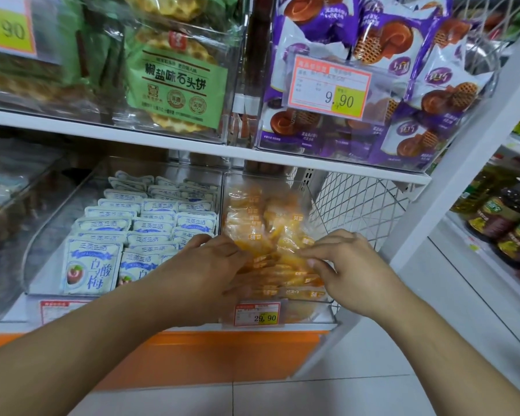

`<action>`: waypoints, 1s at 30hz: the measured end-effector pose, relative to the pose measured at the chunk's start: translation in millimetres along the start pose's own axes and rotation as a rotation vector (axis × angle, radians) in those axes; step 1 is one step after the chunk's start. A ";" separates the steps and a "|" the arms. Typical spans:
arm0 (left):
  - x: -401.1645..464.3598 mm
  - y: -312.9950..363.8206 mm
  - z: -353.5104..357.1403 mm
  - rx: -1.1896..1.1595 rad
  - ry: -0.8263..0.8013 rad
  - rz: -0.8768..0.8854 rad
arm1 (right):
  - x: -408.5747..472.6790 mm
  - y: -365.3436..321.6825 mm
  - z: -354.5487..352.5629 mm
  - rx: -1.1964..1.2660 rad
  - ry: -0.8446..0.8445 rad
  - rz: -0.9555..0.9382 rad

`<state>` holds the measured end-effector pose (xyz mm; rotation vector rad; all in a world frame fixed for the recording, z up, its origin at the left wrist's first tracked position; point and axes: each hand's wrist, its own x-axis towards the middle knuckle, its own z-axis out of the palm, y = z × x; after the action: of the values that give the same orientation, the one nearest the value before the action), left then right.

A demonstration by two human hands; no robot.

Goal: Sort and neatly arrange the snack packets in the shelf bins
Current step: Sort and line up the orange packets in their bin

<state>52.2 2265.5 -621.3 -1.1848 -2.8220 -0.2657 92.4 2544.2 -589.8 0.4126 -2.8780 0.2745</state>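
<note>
A clear bin (318, 298) on the lower shelf holds several orange snack packets (270, 223). My left hand (210, 265) reaches into the bin's front left, fingers curled over the packets there. My right hand (342, 259) rests at the front right, its fingertips pinching the edge of an orange packet. Both hands partly hide the front rows. In the bin to the left, white and blue plum packets (150, 223) stand in tidy rows.
The upper shelf carries bins of green waffle-biscuit packs (174, 76) and purple pastry packets (373, 40). A wire mesh panel (357, 205) closes the shelf's right end. Jars (499, 217) stand on the neighbouring shelf at right. Price tags (257, 315) hang on the bin fronts.
</note>
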 end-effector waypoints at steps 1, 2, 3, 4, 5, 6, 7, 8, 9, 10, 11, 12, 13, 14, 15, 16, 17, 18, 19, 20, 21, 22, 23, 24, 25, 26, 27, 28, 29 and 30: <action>-0.1 -0.3 0.3 0.001 0.000 0.000 | 0.5 -0.4 0.5 -0.040 -0.025 -0.006; 0.0 -0.5 0.8 -0.002 0.004 0.001 | 0.4 -2.5 0.3 -0.082 -0.065 -0.006; 0.1 -0.9 1.4 -0.007 0.013 0.005 | -0.3 -4.6 0.6 -0.111 -0.119 0.005; 0.1 -1.5 2.4 -0.012 0.021 0.009 | -0.3 -6.7 0.5 -0.123 -0.167 0.028; 0.1 -1.9 3.2 -0.015 0.024 0.011 | 0.0 -8.3 -0.4 -0.117 -0.200 0.055; 0.3 -2.0 3.8 -0.015 0.024 0.013 | 0.7 -8.8 -1.2 -0.104 -0.223 0.077; 0.2 -1.9 3.9 -0.017 0.024 0.014 | 1.1 -9.2 -2.5 -0.093 -0.236 0.089; 0.3 -1.7 4.0 -0.021 0.024 0.013 | 1.8 -7.8 -2.3 -0.094 -0.242 0.087; 0.3 -1.2 3.9 -0.026 0.026 0.012 | 1.9 -6.6 -1.9 -0.096 -0.227 0.076; 0.2 -0.8 3.7 -0.032 0.028 0.011 | 1.9 -4.2 -0.7 -0.079 -0.181 0.071; 0.4 0.0 2.8 -0.036 0.033 0.012 | 2.0 -2.1 -0.2 -0.043 -0.109 0.075; 0.4 0.4 2.5 -0.039 0.034 0.011 | 3.4 -0.6 -0.1 -0.002 -0.037 0.087; 0.5 0.5 2.3 -0.040 0.033 0.011 | 6.1 -0.5 -0.5 0.024 0.016 0.105; 0.7 0.4 2.1 -0.041 0.030 0.010 | 10.1 -0.6 -0.3 0.026 0.040 0.122; 0.9 0.4 1.9 -0.042 0.031 0.014 | 14.2 -1.1 1.0 0.011 0.027 0.135; 1.1 -0.1 2.1 -0.044 0.033 0.017 | 18.5 -2.6 2.9 -0.010 -0.025 0.149; 1.2 -0.7 2.6 -0.049 0.037 0.021 | 22.4 -4.0 6.2 -0.031 -0.093 0.164; 1.2 -1.2 3.1 -0.056 0.043 0.025 | 25.8 -4.0 10.7 -0.045 -0.156 0.174; 1.2 -1.6 3.7 -0.061 0.052 0.029 | 28.6 -3.7 14.4 -0.040 -0.198 0.187; 1.0 -1.9 4.0 -0.062 0.056 0.030 | 31.0 -2.3 17.1 -0.013 -0.207 0.203; 0.9 -2.1 4.1 -0.061 0.057 0.031 | 32.7 -0.6 17.5 0.032 -0.191 0.224; 0.9 -2.3 4.5 -0.060 0.057 0.031 | 33.4 2.1 17.0 0.087 -0.167 0.246; 1.1 -2.4 4.7 -0.060 0.058 0.031 | 33.3 3.7 15.6 0.138 -0.143 0.258; 1.3 -2.3 4.9 -0.059 0.057 0.030 | 32.3 5.3 14.6 0.175 -0.124 0.255; 1.6 -2.1 4.8 -0.057 0.055 0.030 | 30.5 6.1 14.1 0.201 -0.111 0.244; 2.1 -2.2 4.8 -0.055 0.052 0.029 | 29.0 6.6 14.2 0.214 -0.100 0.228; 2.5 -2.0 4.6 -0.052 0.049 0.029 | 27.5 7.0 14.5 0.215 -0.089 0.213; 2.8 -1.7 4.4 -0.048 0.046 0.028 | 26.2 7.4 14.5 0.204 -0.082 0.201; 3.0 -1.4 4.5 -0.042 0.045 0.028 | 25.4 6.8 13.8 0.183 -0.084 0.191; 3.1 -1.1 4.7 -0.039 0.044 0.026 | 24.6 6.9 13.4 0.160 -0.092 0.182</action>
<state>49.3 2267.8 -625.7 -1.2073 -2.7741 -0.3426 64.9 2541.6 -597.8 0.1941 -2.9988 0.5323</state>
